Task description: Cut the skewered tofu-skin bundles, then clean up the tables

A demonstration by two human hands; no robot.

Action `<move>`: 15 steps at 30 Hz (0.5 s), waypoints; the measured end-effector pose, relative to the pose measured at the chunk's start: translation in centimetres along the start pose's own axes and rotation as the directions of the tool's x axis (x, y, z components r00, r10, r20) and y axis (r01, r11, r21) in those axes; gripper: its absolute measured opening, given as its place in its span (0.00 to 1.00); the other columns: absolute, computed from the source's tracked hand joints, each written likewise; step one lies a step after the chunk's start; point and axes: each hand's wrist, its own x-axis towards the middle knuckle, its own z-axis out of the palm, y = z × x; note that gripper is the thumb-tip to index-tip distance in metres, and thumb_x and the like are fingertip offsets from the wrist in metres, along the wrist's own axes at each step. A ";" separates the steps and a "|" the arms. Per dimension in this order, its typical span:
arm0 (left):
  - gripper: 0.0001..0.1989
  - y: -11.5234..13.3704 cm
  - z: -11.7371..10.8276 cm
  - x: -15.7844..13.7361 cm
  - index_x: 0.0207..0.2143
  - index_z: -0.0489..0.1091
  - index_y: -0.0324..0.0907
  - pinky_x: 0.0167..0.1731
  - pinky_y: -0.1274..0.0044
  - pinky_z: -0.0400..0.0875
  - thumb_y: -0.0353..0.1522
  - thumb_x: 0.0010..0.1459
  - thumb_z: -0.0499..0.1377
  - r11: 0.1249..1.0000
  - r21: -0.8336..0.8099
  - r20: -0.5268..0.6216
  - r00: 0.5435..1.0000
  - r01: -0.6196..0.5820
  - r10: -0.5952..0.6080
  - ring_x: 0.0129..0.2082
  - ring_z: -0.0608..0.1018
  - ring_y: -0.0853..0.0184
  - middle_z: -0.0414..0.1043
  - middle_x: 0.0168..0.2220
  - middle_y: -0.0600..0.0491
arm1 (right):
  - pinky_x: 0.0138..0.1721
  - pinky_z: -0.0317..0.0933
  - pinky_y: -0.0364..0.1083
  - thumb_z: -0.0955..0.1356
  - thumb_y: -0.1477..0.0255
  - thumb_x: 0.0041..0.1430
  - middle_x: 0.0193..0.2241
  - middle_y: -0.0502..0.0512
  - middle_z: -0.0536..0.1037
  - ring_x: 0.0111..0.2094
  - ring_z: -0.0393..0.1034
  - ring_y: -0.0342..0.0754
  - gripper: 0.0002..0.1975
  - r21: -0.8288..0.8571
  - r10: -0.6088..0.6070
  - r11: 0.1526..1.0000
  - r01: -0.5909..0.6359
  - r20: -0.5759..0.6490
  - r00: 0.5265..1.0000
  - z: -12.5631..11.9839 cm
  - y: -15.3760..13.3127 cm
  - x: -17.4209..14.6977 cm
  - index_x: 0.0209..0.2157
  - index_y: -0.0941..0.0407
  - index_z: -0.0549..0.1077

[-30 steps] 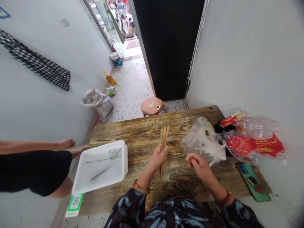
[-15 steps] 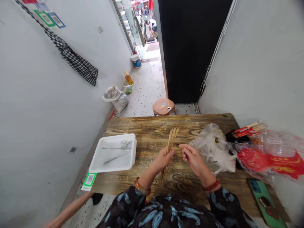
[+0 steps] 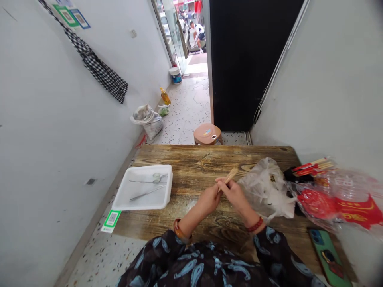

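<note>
A bundle of thin wooden sticks [image 3: 231, 173] slants up and to the right over the table. My left hand [image 3: 210, 199] is closed round its lower part. Against the sticks, just above the left hand, my right hand [image 3: 232, 192] is closed too, its fingers touching the bundle. Most of the sticks' lower ends are hidden by my hands. Right of my right hand lies a crumpled clear plastic bag [image 3: 267, 187] with pale contents. To the left, a white tray [image 3: 169, 187] holds several slender metal tools [image 3: 146, 193].
The wooden table [image 3: 191, 159] carries a green phone [image 3: 329, 255] at the right. Near the wall are red plastic packages [image 3: 318, 203] and paper-wrapped chopsticks [image 3: 314, 165]. A QR card [image 3: 111, 220] is at the left edge. Beyond stands a stool [image 3: 207, 133]; a white sack [image 3: 148, 119] sits on the floor.
My right hand has come in from the right and closed on the sticks. The bundle now tilts further right. A forearm at the lower left has gone from view.
</note>
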 end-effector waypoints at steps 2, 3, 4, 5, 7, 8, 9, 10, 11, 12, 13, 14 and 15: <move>0.09 -0.2 -0.3 -0.3 0.37 0.73 0.45 0.34 0.74 0.66 0.37 0.55 0.59 1.000 0.020 -0.004 1.000 -0.008 0.008 0.33 0.74 0.61 0.74 0.30 0.51 | 0.35 0.61 0.44 0.66 0.54 0.53 0.26 0.51 0.74 0.31 0.67 0.46 0.18 -0.106 -0.051 0.993 0.046 -0.049 0.997 0.2 0.0 0.4 0.29 0.56 0.73; 0.10 -0.4 -0.6 -0.6 0.37 0.73 0.45 0.33 0.75 0.66 0.38 0.53 0.61 1.000 -0.001 0.012 1.000 0.006 -0.006 0.31 0.74 0.62 0.73 0.29 0.52 | 0.32 0.60 0.44 0.64 0.52 0.54 0.24 0.51 0.73 0.29 0.66 0.46 0.20 -0.129 -0.059 0.990 0.050 -0.072 0.996 0.0 0.0 0.5 0.26 0.55 0.72; 0.11 -0.7 -1.2 -0.9 0.37 0.73 0.44 0.32 0.76 0.66 0.39 0.52 0.62 0.998 -0.048 0.032 0.999 0.040 -0.039 0.29 0.73 0.64 0.72 0.28 0.53 | 0.28 0.58 0.43 0.63 0.51 0.55 0.21 0.50 0.71 0.26 0.64 0.45 0.21 -0.125 -0.055 0.991 0.043 -0.093 0.994 -0.2 -0.1 0.7 0.25 0.55 0.70; 0.14 -1.0 -1.8 -1.2 0.38 0.73 0.44 0.31 0.76 0.66 0.42 0.52 0.61 0.987 -0.123 0.047 0.994 0.099 -0.094 0.28 0.73 0.65 0.72 0.28 0.54 | 0.24 0.55 0.43 0.63 0.50 0.55 0.18 0.48 0.68 0.23 0.61 0.44 0.21 -0.095 -0.041 0.995 0.030 -0.123 0.992 -0.5 -0.2 0.7 0.25 0.54 0.69; 0.21 -1.8 -3.1 -2.0 0.41 0.72 0.42 0.30 0.76 0.67 0.48 0.55 0.57 0.900 -0.362 0.044 0.969 0.243 -0.244 0.27 0.73 0.67 0.73 0.30 0.53 | 0.19 0.46 0.43 0.62 0.49 0.56 0.14 0.43 0.59 0.17 0.51 0.41 0.21 0.003 -0.001 1.000 0.001 -0.186 0.982 -1.2 -0.4 0.8 0.26 0.53 0.67; 0.24 -2.1 -3.7 -2.4 0.42 0.72 0.42 0.31 0.76 0.68 0.51 0.56 0.54 0.813 -0.503 0.039 0.947 0.293 -0.317 0.28 0.74 0.67 0.74 0.32 0.52 | 0.18 0.43 0.43 0.62 0.49 0.56 0.13 0.41 0.54 0.15 0.47 0.41 0.20 0.047 0.013 0.999 -0.004 -0.204 0.979 -1.4 -0.5 0.8 0.26 0.52 0.66; 0.26 -2.4 -4.2 -2.7 0.42 0.71 0.41 0.32 0.75 0.69 0.53 0.57 0.52 0.708 -0.631 0.041 0.926 0.315 -0.375 0.30 0.75 0.66 0.74 0.33 0.50 | 0.18 0.41 0.43 0.62 0.50 0.56 0.12 0.40 0.51 0.15 0.44 0.40 0.20 0.076 0.016 0.997 0.000 -0.214 0.977 -1.5 -0.6 0.7 0.26 0.52 0.65; 0.27 -2.6 -4.4 -2.9 0.41 0.71 0.41 0.33 0.74 0.70 0.54 0.57 0.50 0.601 -0.734 0.053 0.910 0.315 -0.412 0.32 0.76 0.65 0.74 0.34 0.49 | 0.18 0.40 0.43 0.62 0.50 0.56 0.12 0.39 0.50 0.15 0.42 0.40 0.19 0.088 0.010 0.996 0.009 -0.220 0.975 -1.5 -0.6 0.7 0.27 0.52 0.64; 0.28 -2.7 -4.5 -3.1 0.40 0.70 0.40 0.35 0.72 0.71 0.55 0.57 0.50 0.506 -0.808 0.068 0.900 0.302 -0.430 0.34 0.77 0.63 0.75 0.35 0.47 | 0.18 0.40 0.44 0.61 0.50 0.57 0.12 0.39 0.49 0.15 0.42 0.40 0.19 0.085 0.002 0.996 0.018 -0.223 0.975 -1.3 -0.6 0.5 0.27 0.52 0.64; 0.27 -2.6 -4.4 -3.2 0.40 0.70 0.40 0.36 0.71 0.71 0.54 0.57 0.50 0.432 -0.856 0.077 0.895 0.285 -0.439 0.35 0.78 0.62 0.75 0.36 0.46 | 0.18 0.41 0.44 0.61 0.50 0.57 0.12 0.39 0.49 0.15 0.42 0.41 0.19 0.076 -0.005 0.997 0.023 -0.226 0.974 -1.1 -0.5 0.4 0.27 0.52 0.64; 0.26 -2.6 -4.2 -3.2 0.39 0.71 0.40 0.37 0.70 0.72 0.53 0.57 0.51 0.383 -0.885 0.071 0.891 0.264 -0.448 0.36 0.78 0.62 0.75 0.36 0.46 | 0.18 0.41 0.44 0.60 0.50 0.58 0.13 0.40 0.49 0.15 0.43 0.41 0.19 0.065 -0.008 0.998 0.023 -0.231 0.973 -0.8 -0.5 0.2 0.28 0.51 0.64; 0.25 -2.4 -3.9 -3.1 0.38 0.71 0.40 0.37 0.70 0.72 0.52 0.58 0.51 0.360 -0.902 0.052 0.886 0.240 -0.460 0.35 0.78 0.62 0.75 0.36 0.45 | 0.19 0.41 0.44 0.60 0.50 0.58 0.13 0.40 0.50 0.15 0.44 0.41 0.19 0.055 -0.007 0.998 0.021 -0.239 0.971 -0.5 -0.4 0.1 0.28 0.51 0.64; 0.24 -2.3 -3.6 -3.0 0.38 0.71 0.40 0.38 0.71 0.71 0.51 0.58 0.52 0.360 -0.907 0.024 0.882 0.217 -0.471 0.35 0.78 0.63 0.75 0.36 0.46 | 0.19 0.41 0.44 0.60 0.50 0.59 0.13 0.41 0.50 0.15 0.44 0.42 0.19 0.050 -0.003 0.999 0.016 -0.247 0.969 -0.3 -0.4 0.0 0.28 0.51 0.64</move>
